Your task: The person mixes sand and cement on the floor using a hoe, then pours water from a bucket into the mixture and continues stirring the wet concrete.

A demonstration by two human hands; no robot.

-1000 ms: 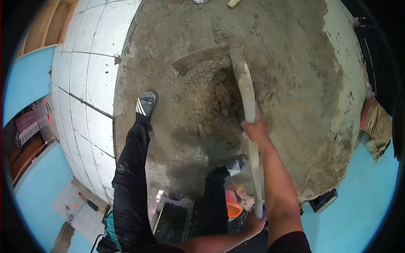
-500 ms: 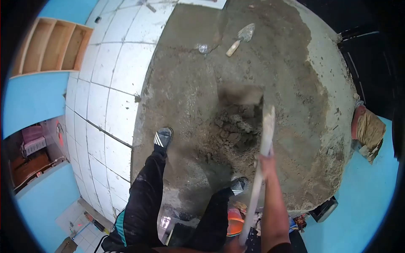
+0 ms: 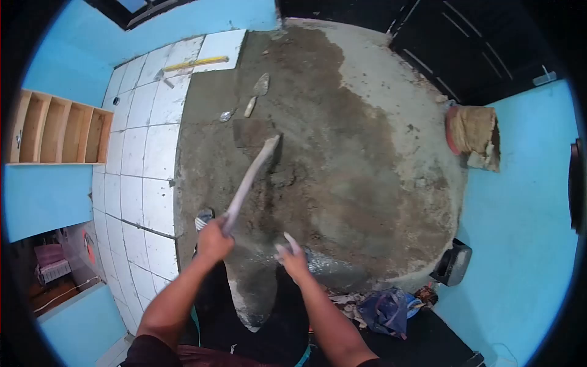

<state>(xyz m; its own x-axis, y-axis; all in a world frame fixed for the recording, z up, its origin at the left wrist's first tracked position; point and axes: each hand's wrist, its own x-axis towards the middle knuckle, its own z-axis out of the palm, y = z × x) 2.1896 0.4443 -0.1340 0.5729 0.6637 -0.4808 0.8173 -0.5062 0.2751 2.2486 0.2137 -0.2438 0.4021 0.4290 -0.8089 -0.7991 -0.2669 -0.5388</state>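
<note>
My left hand (image 3: pixel 215 240) is closed around the lower part of a pale wooden hoe handle (image 3: pixel 247 180). The hoe's flat blade (image 3: pixel 251 132) rests on the wet mortar (image 3: pixel 342 165) ahead of me, its socket end on the right. Off the handle, my right hand (image 3: pixel 293 258) hovers above the mortar near my legs, fingers apart and nothing in it. A trowel with a light handle (image 3: pixel 250 107) lies beyond the blade. Beside it is a small shiny lump (image 3: pixel 225 116), whose kind I cannot make out.
White floor tiles (image 3: pixel 160 147) run along the left, with a yellow level (image 3: pixel 199 63) and a hammer-like tool (image 3: pixel 164 77) on them. A torn paper sack (image 3: pixel 476 131) stands at the right wall. A black speaker-like box (image 3: pixel 451 263) and a dark plastic bag (image 3: pixel 386 311) sit at lower right.
My right hand has let go of the handle, and my left hand now grips it farther forward. The hoe has swung toward the left in view; the camera view has shifted too.
</note>
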